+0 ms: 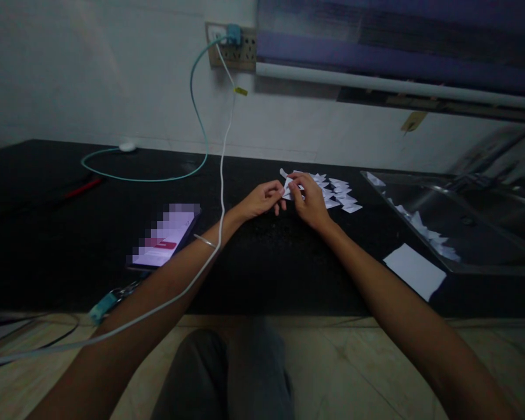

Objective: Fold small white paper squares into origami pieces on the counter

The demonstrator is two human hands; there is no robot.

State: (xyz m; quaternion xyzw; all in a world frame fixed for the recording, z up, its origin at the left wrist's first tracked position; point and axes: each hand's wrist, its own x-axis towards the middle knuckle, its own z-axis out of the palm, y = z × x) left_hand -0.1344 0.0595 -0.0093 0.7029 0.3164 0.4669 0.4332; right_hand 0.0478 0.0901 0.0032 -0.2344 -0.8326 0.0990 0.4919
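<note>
Both hands meet over the black countertop [262,268], pinching one small folded white paper piece [288,189] between them. My left hand [262,200] grips its left side with thumb and fingertips. My right hand [308,201] holds the right side, fingers curled. Just behind and to the right lies a cluster of several small folded white paper pieces [341,195] on the counter.
A lit phone [166,238] lies left of my left arm, a white cable [221,175] draped over that arm from a wall socket [231,46]. A teal cable [157,175] loops at the back. A white paper sheet [415,270] lies right, beside a steel sink [459,221] holding paper scraps.
</note>
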